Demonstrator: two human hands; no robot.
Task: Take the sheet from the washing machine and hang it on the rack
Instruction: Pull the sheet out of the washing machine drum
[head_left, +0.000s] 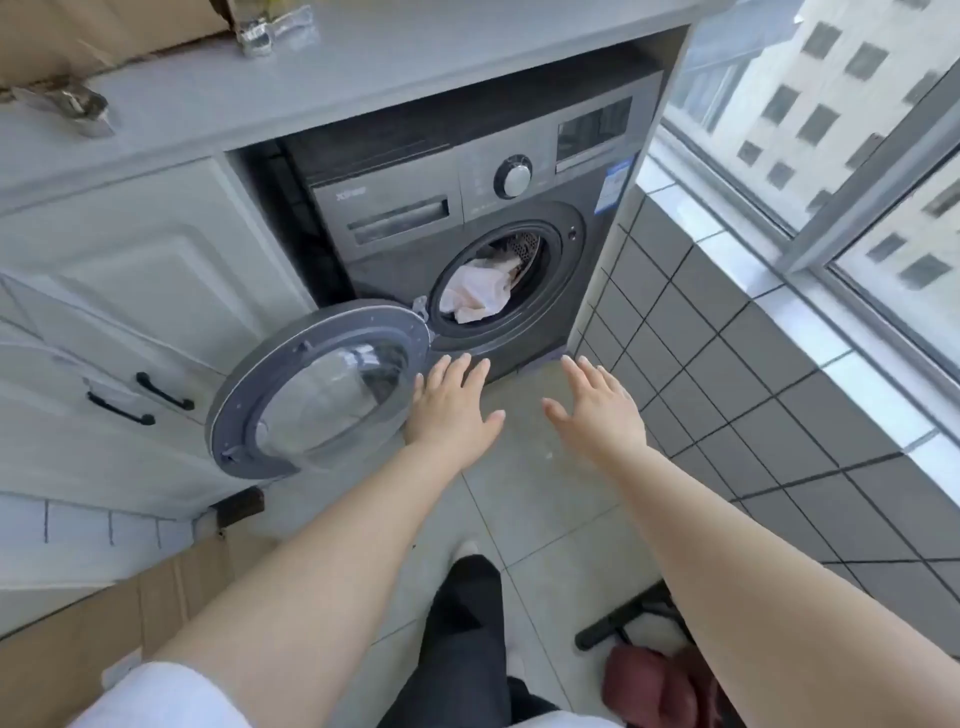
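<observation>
The washing machine (467, 208) stands with its door (322, 389) swung wide, and the pale sheet (480, 291) lies bunched inside the drum. The left hand (452, 405) and right hand (597, 410) reach toward it, fingers spread, holding nothing.

Drum mouth of washing machine (467, 218) open and unblocked from the front. Door (317, 389) swung out left of it, walling that side. Tiled wall (753, 374) close on right. Worktop (363, 67) overhanging above. Bare floor (524, 467) in front.
</observation>
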